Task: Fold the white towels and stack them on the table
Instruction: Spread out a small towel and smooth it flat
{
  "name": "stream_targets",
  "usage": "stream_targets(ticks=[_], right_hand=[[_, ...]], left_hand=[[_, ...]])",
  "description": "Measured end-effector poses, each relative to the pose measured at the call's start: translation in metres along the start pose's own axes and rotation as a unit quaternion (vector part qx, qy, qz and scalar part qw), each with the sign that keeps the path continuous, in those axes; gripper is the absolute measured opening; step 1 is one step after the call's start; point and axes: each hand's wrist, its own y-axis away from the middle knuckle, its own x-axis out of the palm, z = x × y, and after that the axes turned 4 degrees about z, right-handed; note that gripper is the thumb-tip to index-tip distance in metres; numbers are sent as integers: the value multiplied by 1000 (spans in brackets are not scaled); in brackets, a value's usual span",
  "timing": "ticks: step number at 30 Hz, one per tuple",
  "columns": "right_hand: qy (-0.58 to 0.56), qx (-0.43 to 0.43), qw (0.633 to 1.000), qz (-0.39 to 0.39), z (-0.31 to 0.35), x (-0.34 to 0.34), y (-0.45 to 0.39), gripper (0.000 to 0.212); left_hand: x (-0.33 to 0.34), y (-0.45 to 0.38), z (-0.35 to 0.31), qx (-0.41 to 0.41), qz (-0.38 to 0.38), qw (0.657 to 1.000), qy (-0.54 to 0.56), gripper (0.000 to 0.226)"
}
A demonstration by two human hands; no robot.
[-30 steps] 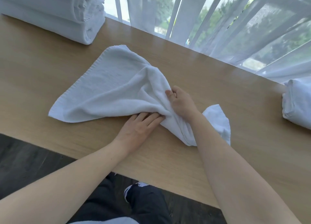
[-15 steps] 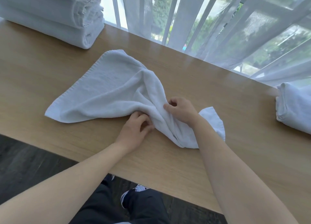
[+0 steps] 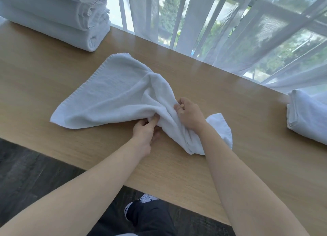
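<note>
A white towel (image 3: 115, 95) lies rumpled on the wooden table (image 3: 247, 129), flat at its left part and bunched into a ridge toward the right. My left hand (image 3: 146, 131) pinches the towel's near edge at the foot of that ridge. My right hand (image 3: 189, 114) grips the bunched cloth just to the right, fingers curled into the fold. A loose corner of the towel sticks out beyond my right wrist. A stack of folded white towels (image 3: 58, 17) stands at the table's far left corner.
Another white towel (image 3: 309, 115), loosely rolled, lies at the table's right edge. Sheer curtains (image 3: 230, 32) hang over a window along the far side. Dark floor and a shoe (image 3: 139, 205) show below the near table edge.
My left hand went from lying flat on the towel's edge to pinching it. My right hand curled tighter into the bunched cloth and drew slightly nearer.
</note>
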Motion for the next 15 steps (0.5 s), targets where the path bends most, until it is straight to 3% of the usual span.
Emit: stream_targets(ticks=[3,6,11,15], right_hand=[[-32,19,997,-75,3,-2,-9,21],[-48,71,986,-143,10,-13,-27,18],[60,118,986,-104,27,-38,-73,12],[115,109,980,-119,33,-52,-98,20]], left_hand=[[-6,8,5,12,42,998,40,36],[-19,20,13,17,32,998,46,45],[-40,49,38,-8,-34,998,-54,46],[-54,66,61,-55,-29,998,-28,56]])
